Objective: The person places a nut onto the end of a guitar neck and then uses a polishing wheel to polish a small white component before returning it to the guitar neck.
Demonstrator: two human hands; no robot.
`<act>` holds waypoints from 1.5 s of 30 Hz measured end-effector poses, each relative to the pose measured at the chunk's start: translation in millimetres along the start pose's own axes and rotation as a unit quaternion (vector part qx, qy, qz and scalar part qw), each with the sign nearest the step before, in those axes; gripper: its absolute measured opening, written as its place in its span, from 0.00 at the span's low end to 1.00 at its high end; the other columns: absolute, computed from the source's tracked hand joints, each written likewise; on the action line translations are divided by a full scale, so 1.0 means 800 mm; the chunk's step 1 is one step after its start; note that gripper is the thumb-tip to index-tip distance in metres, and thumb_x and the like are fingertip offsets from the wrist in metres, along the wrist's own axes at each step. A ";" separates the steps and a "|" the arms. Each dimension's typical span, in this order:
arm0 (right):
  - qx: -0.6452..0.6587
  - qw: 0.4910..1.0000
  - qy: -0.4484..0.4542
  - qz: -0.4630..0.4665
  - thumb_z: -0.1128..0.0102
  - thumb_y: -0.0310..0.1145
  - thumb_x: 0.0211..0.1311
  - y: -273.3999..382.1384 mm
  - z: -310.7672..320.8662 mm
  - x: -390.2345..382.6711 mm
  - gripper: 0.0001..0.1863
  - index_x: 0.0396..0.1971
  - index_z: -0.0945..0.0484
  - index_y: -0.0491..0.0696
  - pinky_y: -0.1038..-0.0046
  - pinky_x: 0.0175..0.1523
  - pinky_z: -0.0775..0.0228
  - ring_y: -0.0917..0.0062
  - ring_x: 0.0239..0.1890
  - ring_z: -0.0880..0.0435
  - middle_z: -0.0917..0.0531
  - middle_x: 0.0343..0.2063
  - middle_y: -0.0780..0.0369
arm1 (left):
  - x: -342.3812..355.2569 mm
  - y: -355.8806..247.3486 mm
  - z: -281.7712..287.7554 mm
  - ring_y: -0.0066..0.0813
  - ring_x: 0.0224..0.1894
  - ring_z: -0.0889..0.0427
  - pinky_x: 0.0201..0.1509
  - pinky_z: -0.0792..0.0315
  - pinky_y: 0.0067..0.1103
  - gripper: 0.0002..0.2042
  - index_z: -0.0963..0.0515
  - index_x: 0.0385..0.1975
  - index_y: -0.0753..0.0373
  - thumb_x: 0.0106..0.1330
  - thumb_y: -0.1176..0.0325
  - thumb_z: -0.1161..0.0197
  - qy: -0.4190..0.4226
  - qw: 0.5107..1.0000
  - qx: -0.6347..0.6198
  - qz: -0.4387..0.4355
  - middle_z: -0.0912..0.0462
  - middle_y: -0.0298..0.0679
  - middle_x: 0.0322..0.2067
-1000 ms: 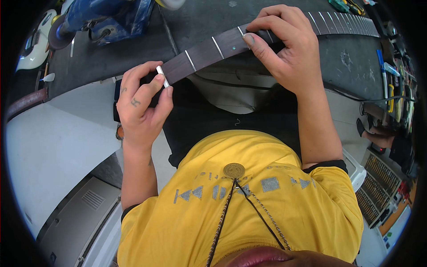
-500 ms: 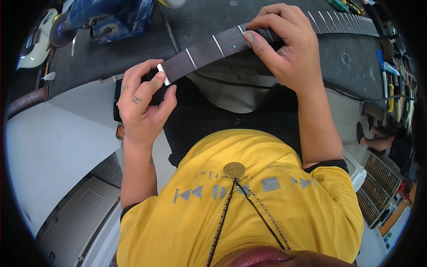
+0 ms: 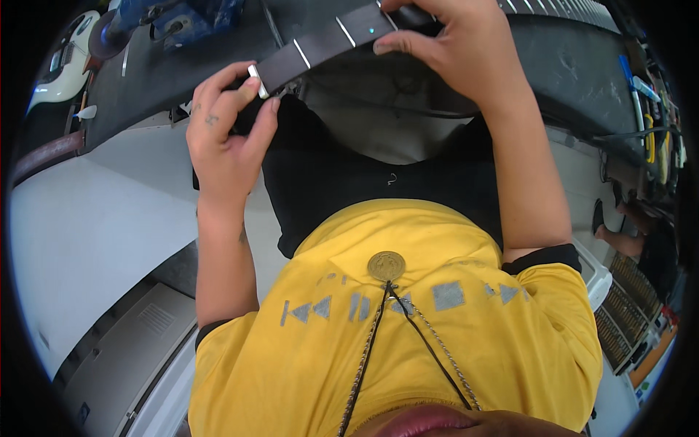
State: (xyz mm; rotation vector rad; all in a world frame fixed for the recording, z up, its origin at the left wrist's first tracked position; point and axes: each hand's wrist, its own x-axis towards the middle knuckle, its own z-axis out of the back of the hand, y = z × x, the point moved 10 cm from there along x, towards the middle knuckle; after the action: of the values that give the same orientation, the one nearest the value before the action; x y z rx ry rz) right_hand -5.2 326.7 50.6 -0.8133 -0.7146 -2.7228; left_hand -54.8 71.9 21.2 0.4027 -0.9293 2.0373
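My left hand (image 3: 229,120) grips the near left end of a dark guitar fretboard (image 3: 320,47), with fingertips on a small white bar (image 3: 257,81) lying crosswise at that end. My right hand (image 3: 455,51) holds the fretboard farther right, thumb at its lower edge and fingers over the top. Silver frets and a small green dot show on the board, which runs off to the upper right beyond that hand.
A dark workbench (image 3: 175,80) carries blue machinery (image 3: 196,20) with a round wheel. A white guitar (image 3: 65,69) is at the left, assorted hand tools (image 3: 648,124) at the right. Another person's bare legs (image 3: 619,240) and a slotted rack (image 3: 622,306) are at lower right.
The fretboard and both my hands sit higher in the picture than before, and the bench has shifted upward too. Both hands keep hold of the fretboard.
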 end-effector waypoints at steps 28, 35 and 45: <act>0.047 0.997 -0.055 -0.004 0.13 0.40 0.52 -0.006 0.005 -0.002 0.18 0.36 0.08 0.45 0.62 0.43 0.16 0.54 0.36 0.07 0.09 0.31 0.52 | -0.002 0.030 0.005 0.28 0.49 0.13 0.59 0.23 0.21 0.07 0.12 0.46 0.69 0.72 0.74 0.26 -0.019 0.990 -0.077 0.117 0.09 0.37 0.47; 0.031 0.998 -0.049 -0.021 0.13 0.40 0.52 -0.014 0.009 -0.005 0.17 0.36 0.08 0.45 0.62 0.42 0.16 0.54 0.36 0.08 0.09 0.31 0.52 | -0.005 0.030 -0.005 0.21 0.50 0.13 0.57 0.22 0.19 0.08 0.11 0.49 0.68 0.73 0.76 0.27 -0.023 0.982 -0.115 0.150 0.07 0.36 0.51; 0.036 0.998 -0.047 -0.023 0.13 0.41 0.52 -0.011 0.014 -0.006 0.17 0.35 0.08 0.46 0.62 0.42 0.16 0.55 0.36 0.08 0.09 0.30 0.53 | -0.003 0.031 -0.004 0.18 0.45 0.14 0.55 0.22 0.18 0.09 0.10 0.50 0.67 0.75 0.75 0.28 -0.026 0.975 -0.155 0.160 0.06 0.35 0.46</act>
State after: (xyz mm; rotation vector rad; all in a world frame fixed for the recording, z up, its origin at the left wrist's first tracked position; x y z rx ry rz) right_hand 1.3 340.2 52.6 -0.9251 -0.8572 -2.6960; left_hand -73.1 63.9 6.2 0.1421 -1.3930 2.1233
